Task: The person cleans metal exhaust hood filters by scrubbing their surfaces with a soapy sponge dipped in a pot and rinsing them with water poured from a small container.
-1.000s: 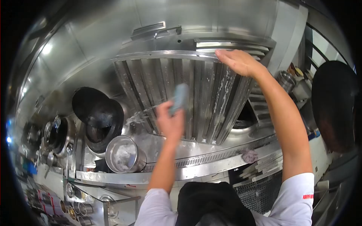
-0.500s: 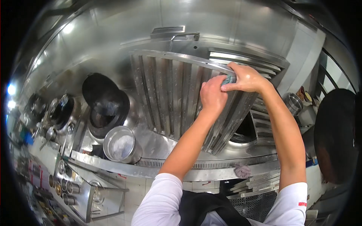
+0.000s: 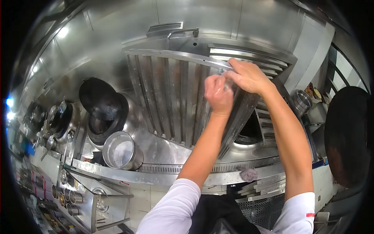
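A ribbed metal panel (image 3: 171,93) leans upright on the steel counter, its slats wet and spotted. My left hand (image 3: 219,93) is closed at the panel's upper right, slightly blurred, around a small blue-green scrubber (image 3: 221,71) that shows only in part. My right hand (image 3: 247,76) is against the panel's top edge, thumb toward the scrubber and touching or almost touching my left hand. Whether its fingers grip the edge is partly hidden. A metal pot (image 3: 122,151) with whitish contents stands left of the panel.
Black woks (image 3: 100,99) sit at the left, and a large dark wok (image 3: 346,136) stands at the far right. Behind the panel are a faucet (image 3: 183,31) and more slatted panels (image 3: 280,62). A crumpled cloth (image 3: 248,174) lies on the counter's front edge.
My left hand has moved from the panel's middle up and right, beside my right hand. The scrubber went with it, and my right thumb came down toward it. The camera view has shifted.
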The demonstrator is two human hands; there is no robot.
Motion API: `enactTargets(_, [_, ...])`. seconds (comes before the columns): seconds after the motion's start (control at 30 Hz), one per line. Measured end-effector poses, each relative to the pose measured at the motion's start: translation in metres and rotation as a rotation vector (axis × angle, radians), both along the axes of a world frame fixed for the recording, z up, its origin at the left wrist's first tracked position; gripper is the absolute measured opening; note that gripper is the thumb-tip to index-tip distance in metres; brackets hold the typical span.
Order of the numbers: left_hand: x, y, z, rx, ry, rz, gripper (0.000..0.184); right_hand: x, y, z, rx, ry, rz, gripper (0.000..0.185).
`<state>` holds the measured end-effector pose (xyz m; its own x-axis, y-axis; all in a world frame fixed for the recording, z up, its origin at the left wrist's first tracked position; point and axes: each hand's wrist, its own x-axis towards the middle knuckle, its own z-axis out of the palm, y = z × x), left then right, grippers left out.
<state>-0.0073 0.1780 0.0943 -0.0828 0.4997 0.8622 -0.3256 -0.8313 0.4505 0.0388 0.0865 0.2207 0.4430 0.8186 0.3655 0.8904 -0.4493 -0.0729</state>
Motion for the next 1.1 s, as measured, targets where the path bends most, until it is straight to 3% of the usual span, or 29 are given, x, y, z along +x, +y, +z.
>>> enactTargets(0.13, [0.004, -0.006, -0.002, -0.052, -0.038, 0.007, 0.021, 0.005, 0.002, -0.005, 0.002, 0.061, -0.031, 0.054])
enactTargets(0.3, [-0.036, -0.001, -0.158, -0.101, 0.245, -0.068, 0.031, 0.002, 0.003, -0.001, 0.011, 0.023, -0.074, 0.055])
enactTargets(0.4, [-0.028, -0.009, -0.117, -0.343, 0.145, -0.133, 0.043, -0.005, 0.004, -0.007, 0.031, -0.010, -0.095, 0.052])
enactTargets(0.5, [-0.006, 0.001, -0.009, -0.140, 0.026, -0.113, 0.043, -0.010, 0.005, -0.010, 0.034, -0.076, -0.131, 0.050])
enactTargets(0.57, [0.005, -0.002, 0.002, -0.101, -0.047, -0.120, 0.037, -0.005, 0.003, -0.008, -0.006, 0.001, -0.125, 0.048])
enactTargets(0.63, [-0.010, -0.004, -0.041, -0.132, 0.067, -0.111, 0.036, -0.003, 0.002, -0.012, 0.052, -0.037, -0.105, 0.048])
enactTargets(0.77, [-0.063, -0.020, -0.222, -0.409, 0.385, -0.148, 0.029, 0.002, 0.006, -0.014, 0.040, -0.012, -0.144, 0.048])
enactTargets(0.83, [-0.086, -0.024, -0.281, -0.540, 0.549, -0.153, 0.031, 0.004, 0.008, -0.012, 0.043, 0.041, -0.160, 0.047])
enactTargets(0.97, [-0.096, -0.029, -0.315, -0.783, 0.622, -0.152, 0.036, 0.009, 0.005, -0.013, 0.064, -0.015, -0.113, 0.046])
enactTargets(1.03, [-0.101, -0.026, -0.349, -0.788, 0.812, -0.135, 0.041, 0.006, 0.009, -0.009, 0.079, -0.011, -0.106, 0.046])
enactTargets(1.07, [-0.110, -0.022, -0.361, -0.865, 1.034, -0.094, 0.038, 0.002, 0.007, -0.008, 0.045, 0.013, -0.138, 0.046])
enactTargets(1.1, [-0.122, -0.028, -0.370, -0.875, 1.028, -0.092, 0.038, -0.001, 0.007, -0.005, 0.006, 0.033, -0.159, 0.046])
